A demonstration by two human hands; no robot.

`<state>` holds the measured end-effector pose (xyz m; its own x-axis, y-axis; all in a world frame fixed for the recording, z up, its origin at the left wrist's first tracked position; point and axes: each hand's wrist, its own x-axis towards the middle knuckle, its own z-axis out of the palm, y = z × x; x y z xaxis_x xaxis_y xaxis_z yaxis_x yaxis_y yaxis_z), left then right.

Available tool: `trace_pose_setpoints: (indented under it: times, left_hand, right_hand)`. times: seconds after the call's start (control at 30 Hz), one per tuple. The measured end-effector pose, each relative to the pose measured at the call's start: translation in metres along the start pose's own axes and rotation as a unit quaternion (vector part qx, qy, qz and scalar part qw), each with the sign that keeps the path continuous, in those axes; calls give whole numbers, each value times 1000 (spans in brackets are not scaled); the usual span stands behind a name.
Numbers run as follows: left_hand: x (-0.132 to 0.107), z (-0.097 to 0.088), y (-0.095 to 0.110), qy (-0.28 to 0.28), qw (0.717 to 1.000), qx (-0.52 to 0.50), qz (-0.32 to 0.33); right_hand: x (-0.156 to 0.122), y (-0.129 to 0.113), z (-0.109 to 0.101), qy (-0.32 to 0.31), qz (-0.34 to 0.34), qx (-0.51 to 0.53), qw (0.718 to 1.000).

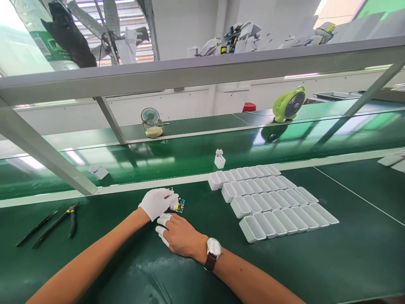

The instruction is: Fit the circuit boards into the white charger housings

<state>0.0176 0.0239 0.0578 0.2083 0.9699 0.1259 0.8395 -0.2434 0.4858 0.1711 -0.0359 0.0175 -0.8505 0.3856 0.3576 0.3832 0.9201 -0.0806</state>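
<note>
My left hand (158, 202), in a white glove, is closed on a small circuit board (180, 205) with yellow and blue parts. The board's left side is hidden by the fingers, and a thin prong-like piece shows just above them. Just below it, my right hand (182, 234) rests low over the green table, with white finger cots on some fingers and a watch (214, 247) at the wrist. Its fingers point left, slightly bent and apart, and I see nothing held in them. To the right stand rows of open white plastic cases (253, 228).
Black tweezers (36, 229) and cutting pliers (71, 215) lie at the left. On the green conveyor belt (177, 162) beyond sit two white plug assemblies, one at the middle (220, 159) and one at the left (98, 172). A metal frame (202, 69) spans above; small fans stand behind.
</note>
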Motion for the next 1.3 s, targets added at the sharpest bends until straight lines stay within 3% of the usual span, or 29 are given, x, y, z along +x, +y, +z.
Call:
trace_pose_setpoints:
  times: [0.17,0.33,0.5,0.6,0.7,0.8,0.9,0.97,1.1,1.3]
  left_hand:
    - [25,-1,50,-31,998,14,52]
    - [51,27,93,-70,993,21,94]
    - [76,57,109,-79,990,29,110]
    - [82,58,109,-60,991,35,112]
    - [78,39,96,-12,994,41,98]
    - [64,6,68,63,995,40,65]
    - [37,-27,28,210,977,-2,38]
    - [15,-42,1,255,966,-21,20]
    - [-30,-47,-35,218,976,-21,-16]
    - [-67,-26,-54,190,978,-82,-2]
  right_hand:
    - [0,-1,-3,-5,1,-18,1000]
    - [0,-1,-4,-15,-2,-31,999]
    - [-3,0,-7,-13,-12,-31,999]
    - [-5,-1,-8,-3,-15,-27,1000]
    - [-7,1,-8,15,-18,-20,1000]
    - [-6,10,-10,67,-7,-15,998]
    - [-5,26,-13,98,95,-33,990]
    - [-6,38,-15,93,163,-51,981]
    - [-10,50,-18,76,213,-74,971]
    - [-13,39,-18,64,205,-92,972]
